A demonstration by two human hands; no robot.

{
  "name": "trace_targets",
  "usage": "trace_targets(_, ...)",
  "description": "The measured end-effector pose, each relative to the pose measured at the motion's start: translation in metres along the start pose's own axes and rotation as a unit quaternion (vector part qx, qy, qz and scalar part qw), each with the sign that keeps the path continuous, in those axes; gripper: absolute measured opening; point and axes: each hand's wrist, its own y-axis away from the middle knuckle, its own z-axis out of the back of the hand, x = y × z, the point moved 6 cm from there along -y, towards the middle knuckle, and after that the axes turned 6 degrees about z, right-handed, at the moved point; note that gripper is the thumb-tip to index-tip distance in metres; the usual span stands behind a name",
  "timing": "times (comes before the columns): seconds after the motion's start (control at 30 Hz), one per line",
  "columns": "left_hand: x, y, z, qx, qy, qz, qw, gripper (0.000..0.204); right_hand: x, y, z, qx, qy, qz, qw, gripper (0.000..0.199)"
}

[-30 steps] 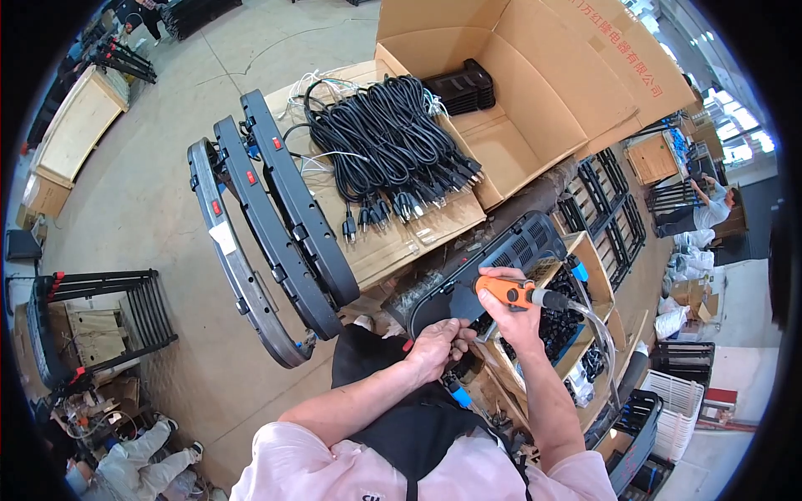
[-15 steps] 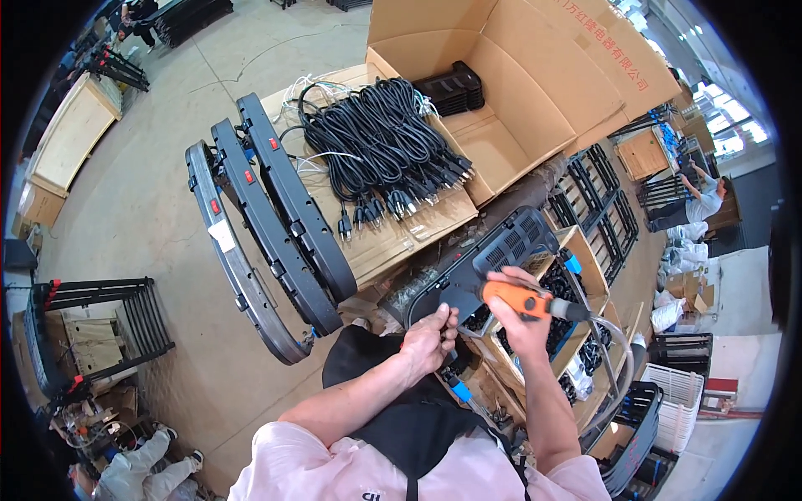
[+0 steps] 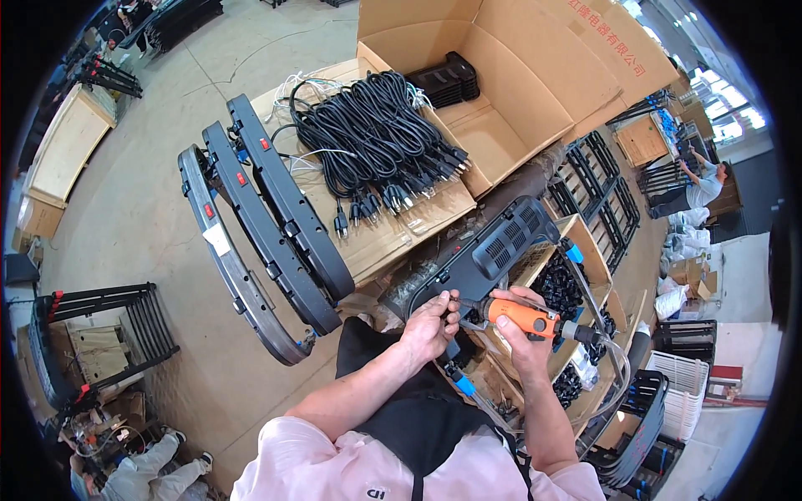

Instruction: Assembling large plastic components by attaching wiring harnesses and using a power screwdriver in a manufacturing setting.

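My right hand is wrapped round an orange air screwdriver with a hose at its back end. The tool's dark nose points left, toward the fingers of my left hand. Those fingers are pinched together; whatever small thing they hold is too small to make out. Just beyond both hands lies a long black plastic housing with vent slots and a rounded near end. My left fingertips are close to its near end, and I cannot tell whether they touch it.
Bundled black power cords lie on cardboard, beside an open carton holding black parts. Three curved black housings stand at left. Wooden bins of small black parts are at right. Other people work at the far right and lower left.
The screwdriver has drawn back from over the housing and down, its nose now near my left fingers. My left hand has shifted slightly right, still pinched. The view has shifted a little.
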Motion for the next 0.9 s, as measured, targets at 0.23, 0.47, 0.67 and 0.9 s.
trace_targets(0.23, 0.0, -0.001, -0.003, 0.007, 0.042, 0.008, 0.999, 0.029, -0.013, -0.008, -0.012, 0.015, 0.026, 0.005, 1.0, 0.054)
trace_targets(0.47, -0.014, -0.011, 0.003, -0.02, 0.044, -0.011, 0.999, 0.028, -0.029, -0.02, -0.032, 0.026, 0.043, 0.026, 0.998, 0.053)
trace_targets(0.67, -0.017, -0.006, 0.001, -0.037, 0.017, -0.005, 0.999, 0.026, -0.028, -0.029, -0.042, 0.046, 0.06, 0.02, 0.997, 0.052)
trace_targets(0.9, 0.014, 0.005, 0.004, -0.087, 0.023, 0.037, 0.995, 0.032, -0.032, -0.035, -0.063, 0.098, 0.1, 0.041, 0.989, 0.037)
